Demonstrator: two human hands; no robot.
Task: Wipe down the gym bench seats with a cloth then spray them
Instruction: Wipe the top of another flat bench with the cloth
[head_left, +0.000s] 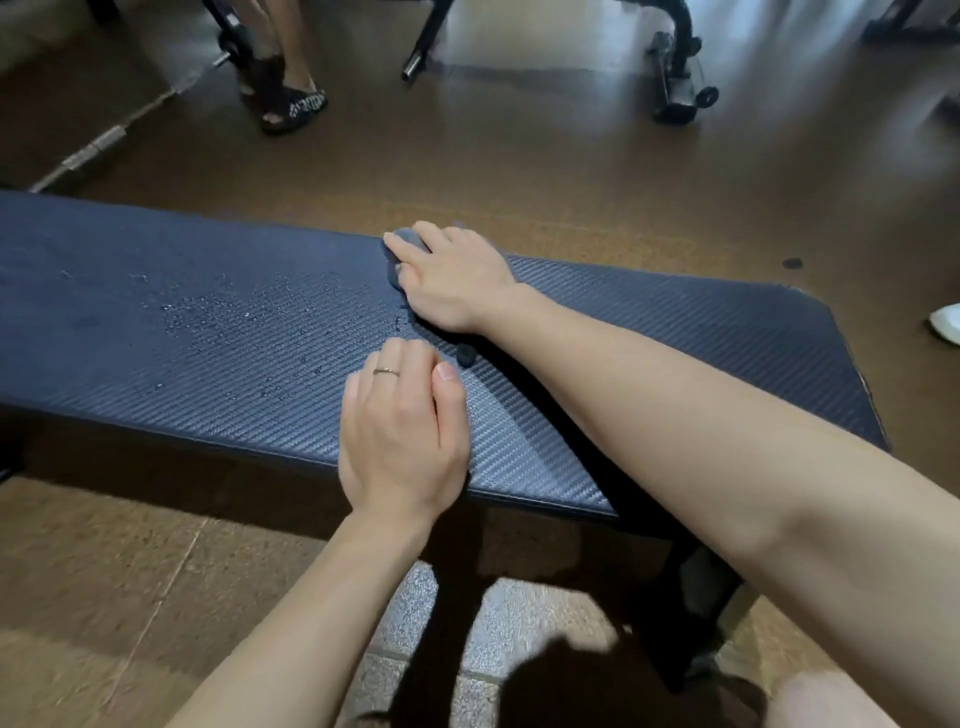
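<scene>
A dark blue padded gym bench seat (649, 322) with a woven texture runs across the view from left to right. Water droplets (234, 317) speckle its middle. My right hand (452, 280) lies at the seat's far edge on a small grey-blue cloth (402, 244), fingers curled over it, with only a little cloth showing past the fingertips. My left hand (402, 426) rests on the near side of the seat, fingers loosely curled and holding nothing. A ring is on one finger. No spray bottle is visible.
The bench's black legs (691, 587) stand on a brown floor. Beyond the bench are another person's sandalled feet (291, 98), black equipment frames (675, 62) and a weight bar end (228, 52). A white shoe tip (946, 323) shows at the right edge.
</scene>
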